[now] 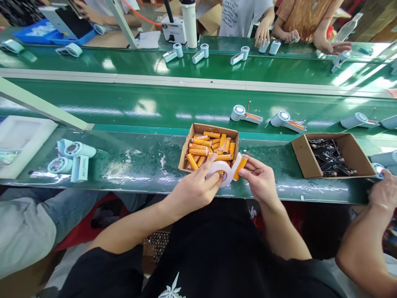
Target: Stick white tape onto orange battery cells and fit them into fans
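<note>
My left hand (198,185) grips a white roll of tape (228,174), with fingers through and around its ring. Between the thumb and fingers of my right hand (259,179) is an orange battery (240,167), held upright against the roll's right side. A white strip of tape stands up between the roll and the battery. Just beyond both hands sits a cardboard box (183,159) of loose orange batteries (214,145). Part of the roll's hole is covered by my left fingers.
A second cardboard box (300,159) holds dark small parts. Pale blue fan units (238,112) lie on the green conveyor (130,101), and several more sit at left (82,151). Co-workers' hands (263,32) are across the line; another person's hand (384,188) is at right.
</note>
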`<state>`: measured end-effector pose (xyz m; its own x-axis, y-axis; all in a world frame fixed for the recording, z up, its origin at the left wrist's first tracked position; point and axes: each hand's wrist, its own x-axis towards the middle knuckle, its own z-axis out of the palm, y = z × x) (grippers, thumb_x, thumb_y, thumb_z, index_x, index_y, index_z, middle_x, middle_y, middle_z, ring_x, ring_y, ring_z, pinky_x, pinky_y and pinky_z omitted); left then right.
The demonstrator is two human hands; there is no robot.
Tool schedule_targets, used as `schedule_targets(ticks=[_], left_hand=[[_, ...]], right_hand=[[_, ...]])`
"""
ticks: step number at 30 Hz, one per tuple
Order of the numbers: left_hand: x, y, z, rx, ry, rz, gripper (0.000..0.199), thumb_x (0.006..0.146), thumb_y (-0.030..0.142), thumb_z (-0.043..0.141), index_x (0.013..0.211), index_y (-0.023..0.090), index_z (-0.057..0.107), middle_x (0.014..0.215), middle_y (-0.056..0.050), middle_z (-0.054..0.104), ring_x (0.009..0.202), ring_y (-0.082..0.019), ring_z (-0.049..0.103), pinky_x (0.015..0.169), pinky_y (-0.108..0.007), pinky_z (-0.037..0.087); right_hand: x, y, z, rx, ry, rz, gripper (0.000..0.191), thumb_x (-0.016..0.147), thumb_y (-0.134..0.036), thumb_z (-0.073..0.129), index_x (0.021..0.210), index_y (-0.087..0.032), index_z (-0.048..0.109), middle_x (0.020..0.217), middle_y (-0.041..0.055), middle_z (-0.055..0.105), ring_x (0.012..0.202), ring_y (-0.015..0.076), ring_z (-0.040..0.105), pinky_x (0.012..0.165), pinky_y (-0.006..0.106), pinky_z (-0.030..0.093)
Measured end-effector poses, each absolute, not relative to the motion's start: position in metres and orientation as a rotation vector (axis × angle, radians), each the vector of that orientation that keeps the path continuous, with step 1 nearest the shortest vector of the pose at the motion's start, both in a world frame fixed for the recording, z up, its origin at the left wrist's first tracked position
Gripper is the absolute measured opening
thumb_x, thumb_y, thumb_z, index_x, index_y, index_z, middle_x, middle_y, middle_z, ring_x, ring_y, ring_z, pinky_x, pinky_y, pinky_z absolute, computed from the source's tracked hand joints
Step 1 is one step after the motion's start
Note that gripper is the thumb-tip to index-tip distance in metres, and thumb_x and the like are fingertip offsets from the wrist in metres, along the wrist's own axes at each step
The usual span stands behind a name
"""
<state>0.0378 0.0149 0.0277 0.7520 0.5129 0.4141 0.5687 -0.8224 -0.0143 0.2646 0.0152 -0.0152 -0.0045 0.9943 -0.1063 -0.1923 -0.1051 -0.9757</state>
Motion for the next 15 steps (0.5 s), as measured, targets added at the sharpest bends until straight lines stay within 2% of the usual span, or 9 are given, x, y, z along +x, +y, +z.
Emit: schedule_targets(ticks=[2,4,6,8,10,12,14,15], left_hand=[[0.048,0.007,0.012,-2.783,-1.024,-0.731,0.022,0.1,0.014,0.064,0.12,0.014,0.073,0.101,-0.012,0.076,0.149,-0.041,0.048,0.111,-0.051,0.059],[0.059,-0.008,-0.004,-2.756,-1.137,-0.863,0.023,0.099,0.017,0.067,0.121,0.014,0.073,0.092,-0.011,0.075,0.146,-0.042,0.051,0.103,-0.048,0.064],[0.068,-0.027,-0.016,-2.809,-1.078,-0.956,0.019,0.101,0.02,0.065,0.116,0.016,0.075,0.089,-0.01,0.075,0.141,-0.038,0.058,0.097,-0.041,0.067],[0.071,-0.038,-0.022,-2.92,-0.886,-0.99,0.016,0.102,0.02,0.063,0.108,0.017,0.077,0.089,-0.008,0.076,0.137,-0.034,0.063,0.102,-0.038,0.065],[0.069,-0.033,-0.02,-2.949,-0.857,-0.965,0.017,0.101,0.017,0.063,0.112,0.016,0.076,0.096,-0.009,0.078,0.141,-0.034,0.06,0.114,-0.044,0.059],[0.061,-0.009,-0.014,-2.9,-1.045,-0.896,0.028,0.099,0.02,0.067,0.126,0.013,0.072,0.113,-0.012,0.078,0.149,-0.037,0.05,0.122,-0.055,0.05],[0.041,0.023,-0.007,-2.921,-1.165,-0.817,0.043,0.099,0.032,0.07,0.138,0.014,0.066,0.133,-0.015,0.073,0.154,-0.038,0.044,0.123,-0.06,0.047],[0.026,0.038,-0.003,-2.963,-1.19,-0.796,0.048,0.1,0.039,0.07,0.142,0.016,0.064,0.139,-0.014,0.07,0.154,-0.037,0.043,0.123,-0.058,0.047]], right_hand=[[0.244,0.006,-0.03,-1.143,-0.804,1.161,0.061,0.086,-0.047,0.083,0.139,-0.023,0.066,0.133,0.0143,0.074,0.12,0.0308,0.074,0.103,0.05,0.062],[0.239,0.002,-0.037,-1.158,-0.738,1.055,0.056,0.091,-0.048,0.077,0.14,-0.025,0.064,0.135,0.0144,0.073,0.121,0.0294,0.073,0.103,0.049,0.062],[0.256,0.01,-0.035,-1.157,-0.775,1.038,0.046,0.09,-0.043,0.079,0.131,-0.025,0.069,0.128,0.0128,0.076,0.114,0.0274,0.076,0.099,0.045,0.064],[0.288,0.027,-0.024,-1.134,-0.834,0.926,0.035,0.09,-0.04,0.077,0.122,-0.026,0.072,0.123,0.0097,0.076,0.11,0.0249,0.076,0.096,0.041,0.065],[0.316,0.047,-0.009,-1.117,-0.864,0.706,0.034,0.096,-0.043,0.069,0.127,-0.03,0.07,0.126,0.0076,0.073,0.118,0.0246,0.073,0.099,0.042,0.064],[0.326,0.061,0.001,-1.116,-0.89,0.648,0.041,0.095,-0.043,0.069,0.135,-0.036,0.066,0.13,0.0068,0.071,0.124,0.0272,0.07,0.102,0.049,0.062],[0.319,0.065,0.005,-1.103,-0.9,0.75,0.051,0.082,-0.038,0.082,0.131,-0.045,0.068,0.127,0.0051,0.071,0.125,0.0305,0.069,0.102,0.055,0.061],[0.315,0.062,0.003,-1.096,-0.885,0.798,0.058,0.072,-0.033,0.089,0.125,-0.05,0.07,0.125,0.0037,0.072,0.125,0.0321,0.069,0.102,0.056,0.06]])
